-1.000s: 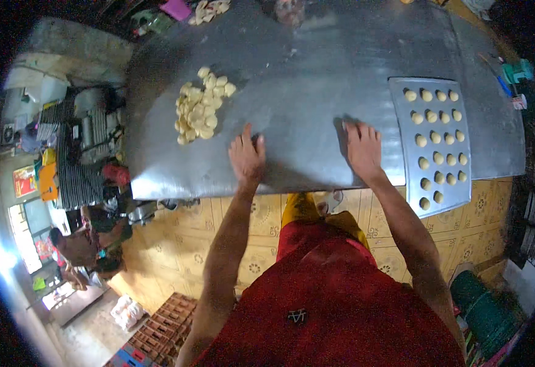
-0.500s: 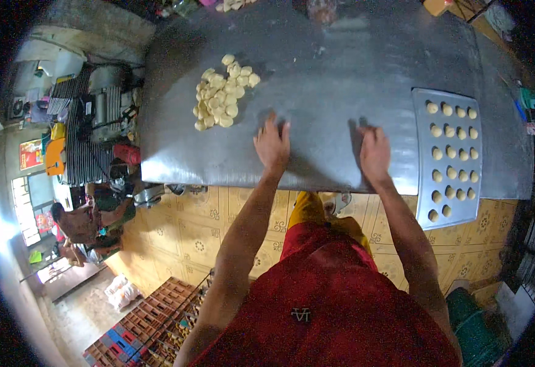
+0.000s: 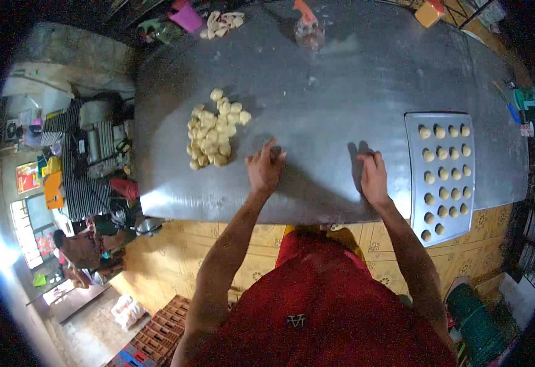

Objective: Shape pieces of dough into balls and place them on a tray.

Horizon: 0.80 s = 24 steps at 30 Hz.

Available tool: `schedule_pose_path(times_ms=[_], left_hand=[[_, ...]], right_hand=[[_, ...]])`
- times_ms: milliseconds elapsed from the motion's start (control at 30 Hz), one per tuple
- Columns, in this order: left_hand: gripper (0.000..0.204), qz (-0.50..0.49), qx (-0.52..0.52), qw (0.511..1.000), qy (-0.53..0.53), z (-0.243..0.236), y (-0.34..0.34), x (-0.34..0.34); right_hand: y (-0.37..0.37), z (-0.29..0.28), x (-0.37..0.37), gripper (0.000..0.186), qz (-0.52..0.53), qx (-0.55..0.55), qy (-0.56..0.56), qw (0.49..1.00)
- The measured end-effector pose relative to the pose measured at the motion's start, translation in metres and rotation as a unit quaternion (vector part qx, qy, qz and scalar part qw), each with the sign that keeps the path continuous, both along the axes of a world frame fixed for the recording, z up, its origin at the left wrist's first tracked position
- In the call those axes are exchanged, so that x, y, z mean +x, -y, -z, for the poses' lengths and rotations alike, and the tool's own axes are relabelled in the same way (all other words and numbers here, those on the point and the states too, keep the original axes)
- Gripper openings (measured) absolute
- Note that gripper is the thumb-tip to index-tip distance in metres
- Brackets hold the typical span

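Note:
My left hand [image 3: 265, 172] hovers at the table's near side with fingers loosely bent and apart, and nothing shows in it. Beside its fingers, to the left, lies a heap of pale dough pieces [image 3: 211, 136]. My right hand [image 3: 373, 178] is over the metal-topped table [image 3: 322, 98], fingers reaching forward and a little apart, with no object visible in it. A metal baking tray [image 3: 409, 177] rests to its right, overhanging the near edge. Rows of round dough balls [image 3: 442, 171] sit on that tray, spaced apart.
Along the table's far side stand a clear container [image 3: 309, 35], a pink container [image 3: 186, 17] and more dough strips [image 3: 223, 24]. Dark stacked trays [image 3: 87, 183] and another person [image 3: 84, 248] are at the left. Brown crates [image 3: 163, 324] lie on the lower left floor.
The view has tilted, so the table and dough sit lower in the picture. My left hand has shifted slightly toward the heap, its fingers more bent. The right hand's fingers have straightened somewhat.

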<state>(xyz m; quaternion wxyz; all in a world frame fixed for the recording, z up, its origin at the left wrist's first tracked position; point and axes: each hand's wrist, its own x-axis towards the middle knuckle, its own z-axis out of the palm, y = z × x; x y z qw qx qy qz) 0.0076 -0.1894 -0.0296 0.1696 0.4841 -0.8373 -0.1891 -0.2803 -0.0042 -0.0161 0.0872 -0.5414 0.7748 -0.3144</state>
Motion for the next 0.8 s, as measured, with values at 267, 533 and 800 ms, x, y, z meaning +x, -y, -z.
schedule_pose_path(times_ms=[267,533,800], left_hand=[[0.044,0.009,-0.138,0.990,0.013,0.009,0.048,-0.079],[0.039,0.148,-0.052,0.988,-0.008,0.002,0.076,-0.077],[0.058,0.195,-0.046,0.975,-0.094,0.027,0.086,-0.078]], right_hand=[[0.088,0.024,-0.015,0.028,0.051,-0.002,-0.083,0.995],[0.086,-0.001,-0.028,0.039,0.041,0.071,-0.058,0.995],[0.091,0.035,-0.019,0.039,-0.003,-0.089,0.144,0.986]])
